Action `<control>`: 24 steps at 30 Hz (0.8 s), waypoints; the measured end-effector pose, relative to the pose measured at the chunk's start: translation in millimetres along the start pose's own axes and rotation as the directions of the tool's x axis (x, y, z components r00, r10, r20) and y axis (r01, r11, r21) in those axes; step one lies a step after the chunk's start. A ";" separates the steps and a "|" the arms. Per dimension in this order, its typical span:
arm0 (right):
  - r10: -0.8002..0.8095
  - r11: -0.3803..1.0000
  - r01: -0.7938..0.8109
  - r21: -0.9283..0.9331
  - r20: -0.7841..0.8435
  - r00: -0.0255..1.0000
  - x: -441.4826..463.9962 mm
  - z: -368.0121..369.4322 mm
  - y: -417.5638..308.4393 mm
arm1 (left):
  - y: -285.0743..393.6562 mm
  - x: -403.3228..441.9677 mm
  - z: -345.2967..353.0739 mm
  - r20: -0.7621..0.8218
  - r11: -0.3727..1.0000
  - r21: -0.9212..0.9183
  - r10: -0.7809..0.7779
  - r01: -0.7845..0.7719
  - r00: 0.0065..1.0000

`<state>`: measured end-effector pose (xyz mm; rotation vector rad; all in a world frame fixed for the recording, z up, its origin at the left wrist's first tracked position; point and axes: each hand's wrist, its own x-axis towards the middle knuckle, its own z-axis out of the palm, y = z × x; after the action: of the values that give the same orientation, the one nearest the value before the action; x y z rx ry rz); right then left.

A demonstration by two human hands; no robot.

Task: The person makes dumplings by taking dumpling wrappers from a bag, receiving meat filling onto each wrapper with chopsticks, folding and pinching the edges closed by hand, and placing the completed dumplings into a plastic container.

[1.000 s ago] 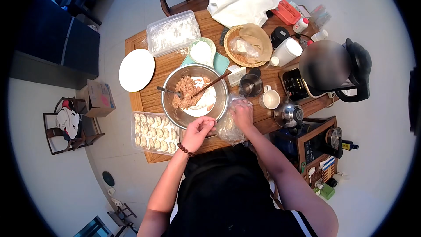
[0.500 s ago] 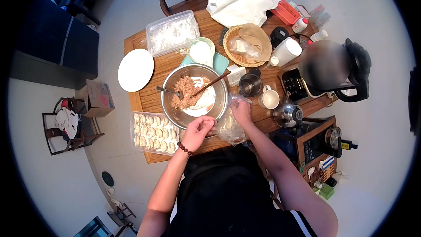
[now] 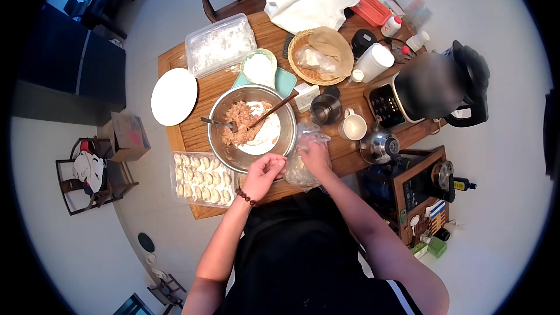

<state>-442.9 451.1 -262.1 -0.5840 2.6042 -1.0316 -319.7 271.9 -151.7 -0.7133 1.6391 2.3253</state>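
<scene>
My left hand point(image 3: 264, 175), wearing a beaded bracelet, is at the front rim of a steel mixing bowl point(image 3: 213, 150). Its fingertips are pinched together; what they hold, if anything, cannot be made out. My right hand point(image 3: 315, 158) grips a clear plastic bag point(image 3: 299, 174) of pale contents right of the bowl, its fingertips partly covered by film. Inside the bowl lie minced filling point(image 3: 238, 118) and a smooth white patch point(image 3: 267, 135). Wooden chopsticks point(image 3: 274, 110) and a metal utensil point(image 3: 214, 121) lean in the filling. Folded dumplings point(image 3: 202, 178) sit in rows on a tray to the left.
Behind the bowl are a white bowl point(image 3: 259, 69), a floured plastic container point(image 3: 220, 44) and a wicker basket point(image 3: 296, 70). A white plate point(image 3: 174, 97) lies left. To the right stand a glass point(image 3: 325, 109), a mug point(image 3: 353, 126), a steel kettle point(image 3: 379, 148) and a blender point(image 3: 429, 84).
My right hand has moved down and slightly left over the plastic bag. My left hand stays by the bowl's rim. The whole view has shifted slightly.
</scene>
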 end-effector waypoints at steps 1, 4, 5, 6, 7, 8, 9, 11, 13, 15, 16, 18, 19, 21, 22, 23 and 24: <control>-0.044 0.998 0.043 -0.037 -0.022 0.999 1.4 2.8 3.6 | -0.1 0.4 0.7 0.001 1.000 -0.001 -0.002 0.002 1.000; -0.090 0.992 0.084 -0.089 -0.060 0.994 2.9 -0.4 6.6 | -2.6 2.3 1.5 0.004 1.000 0.004 -0.004 0.004 1.000; -0.093 0.991 0.085 -0.103 -0.076 0.993 3.2 -3.9 6.5 | -2.3 2.7 1.3 0.005 1.000 0.009 -0.005 0.005 1.000; -0.094 0.991 0.086 -0.103 -0.076 0.993 0.1 -8.5 6.8 | -2.1 3.0 1.2 0.005 1.000 0.010 -0.003 0.003 1.000; -0.055 0.996 0.048 -0.070 -0.103 0.993 -7.3 -14.5 7.7 | -2.0 3.0 1.4 0.005 1.000 0.005 -0.004 0.003 1.000; -0.016 0.999 0.011 -0.037 -0.129 0.991 -14.5 -21.8 8.1 | -1.9 3.2 1.9 0.005 1.000 -0.001 -0.003 0.003 1.000; -0.017 0.999 0.012 -0.039 -0.130 0.991 -20.7 -31.9 7.5 | -2.6 4.1 1.7 0.006 1.000 -0.002 -0.003 0.003 1.000; 0.223 0.932 -0.230 0.282 0.057 0.973 -33.3 -53.5 4.2 | -7.4 7.2 0.7 0.022 0.999 0.048 0.003 -0.004 1.000; 0.228 0.839 -0.269 0.474 0.142 0.963 -41.7 -70.1 -3.2 | -15.0 10.1 5.4 0.011 0.999 0.042 0.000 -0.001 1.000; 0.209 0.705 -0.307 0.639 0.227 0.951 -45.8 -92.1 -27.4 | -17.4 11.5 13.9 -0.005 0.999 0.037 0.000 0.000 1.000; 0.156 0.622 -0.282 0.730 0.238 0.959 -46.7 -106.1 -52.0 | -16.6 10.7 20.2 0.015 0.997 -0.032 -0.065 0.065 0.998; 0.094 0.527 -0.258 0.809 0.247 0.965 -46.4 -113.8 -79.3 | -6.9 4.6 32.9 0.031 0.987 -0.101 -0.125 0.127 0.992; 0.053 0.527 -0.232 0.817 0.240 0.969 -45.8 -112.9 -87.3 | 1.7 -1.5 39.8 0.043 0.954 -0.272 -0.115 0.123 0.992; -0.022 0.553 -0.183 0.813 0.234 0.972 -44.3 -106.9 -93.6 | 0.6 -7.0 35.1 0.014 0.893 -0.450 -0.025 0.028 1.000; -0.032 0.550 -0.187 0.814 0.244 0.969 -42.5 -105.5 -95.0 | 1.1 -10.4 29.6 0.000 0.892 -0.451 -0.024 0.021 1.000; -0.060 0.566 -0.240 0.788 0.330 0.942 -41.3 -104.6 -95.5 | 19.3 -17.9 28.7 -0.087 0.945 -0.321 0.041 -0.067 0.995; -0.086 0.584 -0.293 0.757 0.417 0.905 -40.4 -103.0 -100.0 | 30.4 -23.4 26.0 -0.165 0.974 -0.177 0.112 -0.141 0.980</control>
<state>-421.7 463.9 -115.0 -0.3320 1.5041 -1.6662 -319.6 287.5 -108.0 -0.8705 1.5820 2.6024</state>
